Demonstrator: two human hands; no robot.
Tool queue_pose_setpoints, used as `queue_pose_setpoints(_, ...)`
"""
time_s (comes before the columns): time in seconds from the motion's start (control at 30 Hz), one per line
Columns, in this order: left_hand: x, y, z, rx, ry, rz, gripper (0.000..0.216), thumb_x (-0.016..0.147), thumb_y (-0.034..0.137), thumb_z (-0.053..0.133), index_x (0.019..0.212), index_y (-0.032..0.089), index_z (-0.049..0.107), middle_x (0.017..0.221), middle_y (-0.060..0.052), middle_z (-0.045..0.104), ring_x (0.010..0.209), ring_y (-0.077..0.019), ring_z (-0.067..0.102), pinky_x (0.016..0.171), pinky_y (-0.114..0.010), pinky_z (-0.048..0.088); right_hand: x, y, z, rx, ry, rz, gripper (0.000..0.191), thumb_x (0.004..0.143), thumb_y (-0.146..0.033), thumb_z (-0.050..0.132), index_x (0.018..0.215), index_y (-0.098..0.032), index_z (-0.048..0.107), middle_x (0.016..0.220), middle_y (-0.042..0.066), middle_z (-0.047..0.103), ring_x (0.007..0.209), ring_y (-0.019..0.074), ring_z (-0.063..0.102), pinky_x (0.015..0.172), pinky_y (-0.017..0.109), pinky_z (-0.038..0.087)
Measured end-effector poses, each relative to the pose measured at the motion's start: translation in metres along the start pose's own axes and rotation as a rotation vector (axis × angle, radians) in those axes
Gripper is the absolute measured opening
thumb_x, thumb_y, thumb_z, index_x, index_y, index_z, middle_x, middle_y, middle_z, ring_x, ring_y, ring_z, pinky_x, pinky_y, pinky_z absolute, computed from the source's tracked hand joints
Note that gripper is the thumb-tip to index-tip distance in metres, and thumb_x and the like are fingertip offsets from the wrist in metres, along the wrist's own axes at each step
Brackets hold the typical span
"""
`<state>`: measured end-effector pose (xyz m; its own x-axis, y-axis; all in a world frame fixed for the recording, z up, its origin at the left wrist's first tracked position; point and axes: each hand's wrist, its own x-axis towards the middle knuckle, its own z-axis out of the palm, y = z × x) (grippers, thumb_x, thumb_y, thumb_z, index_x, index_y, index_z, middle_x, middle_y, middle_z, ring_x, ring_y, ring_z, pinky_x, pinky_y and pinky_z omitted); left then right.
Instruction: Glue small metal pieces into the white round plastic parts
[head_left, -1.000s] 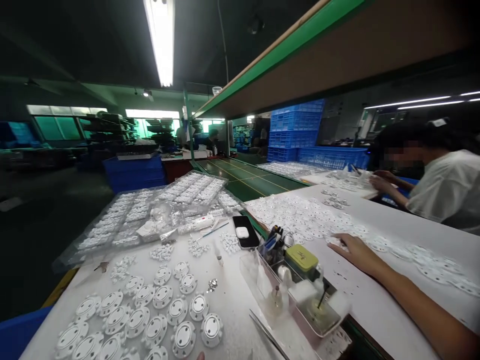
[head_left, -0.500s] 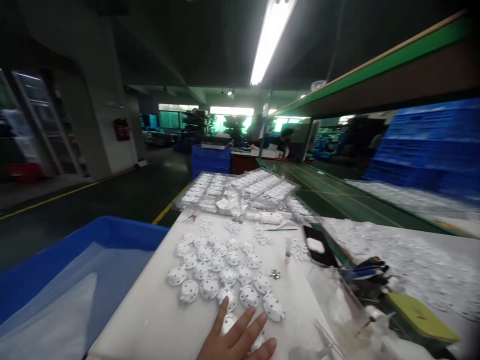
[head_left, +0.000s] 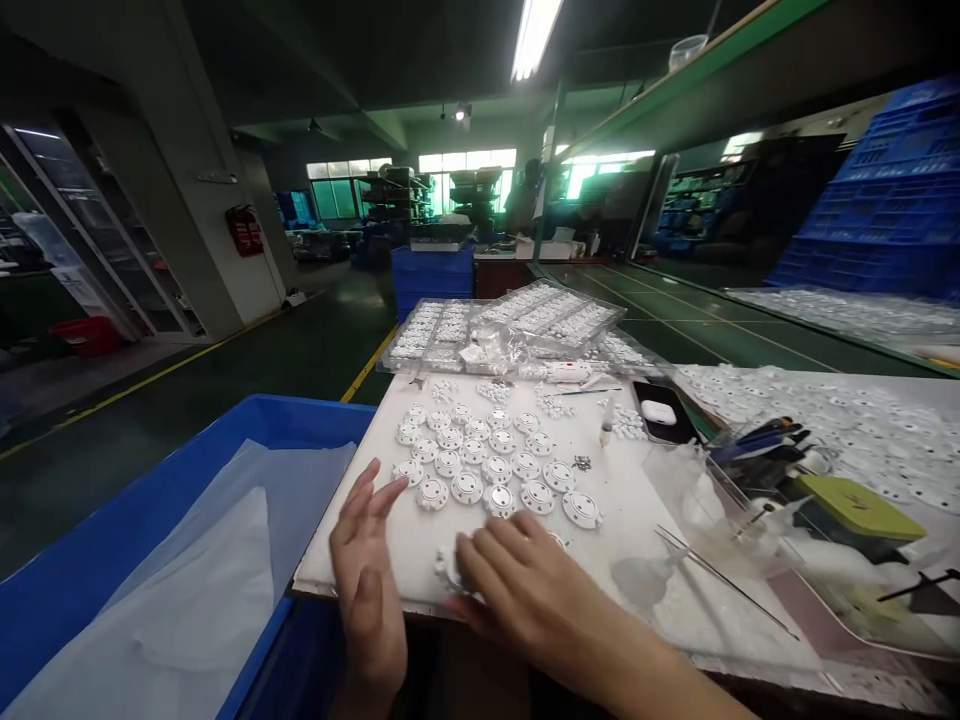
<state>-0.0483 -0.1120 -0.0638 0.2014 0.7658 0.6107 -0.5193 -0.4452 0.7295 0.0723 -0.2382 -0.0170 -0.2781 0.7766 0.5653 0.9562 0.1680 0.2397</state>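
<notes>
Several round white plastic parts (head_left: 484, 465) lie in rows on a white pad (head_left: 420, 545) on the bench. My right hand (head_left: 517, 585) rests palm down at the pad's near edge, fingers curled over a white part (head_left: 448, 568) that is partly hidden beneath them. My left hand (head_left: 367, 570) hovers upright at the pad's left near corner, fingers spread and empty, its tips close to the nearest row of parts.
A blue bin (head_left: 112, 560) lined with clear plastic stands at the left. Clear blister trays (head_left: 510, 325) of parts sit at the far end. A phone with an earbud case (head_left: 660, 412), tweezers (head_left: 720, 575), a tool tray (head_left: 765, 470) and a yellow-green tin (head_left: 859, 505) lie to the right.
The view has swung left and down, away from the co-worker. Both my hands have come into view at the pad's near edge; half a second ago only one hand showed.
</notes>
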Motion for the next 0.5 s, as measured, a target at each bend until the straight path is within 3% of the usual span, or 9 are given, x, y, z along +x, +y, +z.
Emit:
queue_pose_setpoints(0.1,-0.003,0.005,-0.014,0.216,-0.001,-0.015,0.028,0.099,0.033,0.054,0.123,0.022,0.064,0.138,-0.009,0.062,0.126,-0.0258,0.061,0.113,-0.042,0.044,0.023,-0.001,0.056,0.014,-0.12,0.029,0.025,0.101,-0.035,0.054,0.092,-0.013,0.062,0.083,0.007,0.063,0.076,0.0232,0.055,0.063,0.038,0.043)
queue_pose_setpoints(0.17,-0.009,0.006,-0.02,0.403,-0.137,-0.032,0.027,0.1,0.03,0.053,0.123,0.023,0.065,0.136,-0.009,0.063,0.132,-0.0258,0.056,0.113,-0.04,0.044,0.027,0.002,0.079,0.018,-0.166,0.059,0.028,0.1,-0.04,0.057,0.094,-0.012,0.062,0.085,0.009,0.064,0.078,0.0241,0.056,0.064,0.038,0.044)
queue_pose_setpoints(0.27,-0.017,-0.003,-0.027,0.72,-0.407,-0.016,0.038,0.105,0.029,0.042,0.141,0.029,0.053,0.151,-0.007,0.054,0.142,-0.0247,0.049,0.113,-0.043,0.045,0.023,0.006,0.089,0.013,-0.22,0.077,0.033,0.1,-0.041,0.058,0.105,-0.009,0.062,0.093,0.012,0.068,0.087,0.0257,0.058,0.072,0.04,0.048)
queue_pose_setpoints(0.33,-0.018,-0.016,-0.033,0.862,-0.57,0.098,0.049,0.106,0.031,0.039,0.155,0.032,0.039,0.16,-0.006,0.046,0.149,-0.0259,0.04,0.115,-0.046,0.043,0.016,0.006,0.078,-0.006,-0.245,0.067,0.038,0.1,-0.042,0.058,0.116,-0.007,0.062,0.109,0.015,0.069,0.104,0.0282,0.057,0.086,0.044,0.05)
queue_pose_setpoints(0.4,-0.018,-0.032,-0.038,0.961,-0.71,0.293,0.059,0.105,0.036,0.039,0.162,0.032,0.025,0.163,-0.007,0.043,0.152,-0.0287,0.036,0.115,-0.051,0.04,0.007,0.005,0.05,-0.038,-0.231,0.033,0.035,0.1,-0.039,0.056,0.116,-0.009,0.064,0.118,0.014,0.069,0.113,0.0276,0.055,0.095,0.044,0.048)
queue_pose_setpoints(0.5,-0.019,-0.057,-0.038,1.052,-0.844,0.499,0.066,0.102,0.04,0.043,0.164,0.034,0.022,0.162,-0.01,0.045,0.146,-0.0341,0.046,0.112,-0.059,0.04,-0.014,0.011,-0.022,-0.125,-0.068,-0.077,0.014,0.099,-0.021,0.057,0.093,-0.016,0.069,0.097,0.005,0.072,0.092,0.0197,0.061,0.085,0.037,0.051)
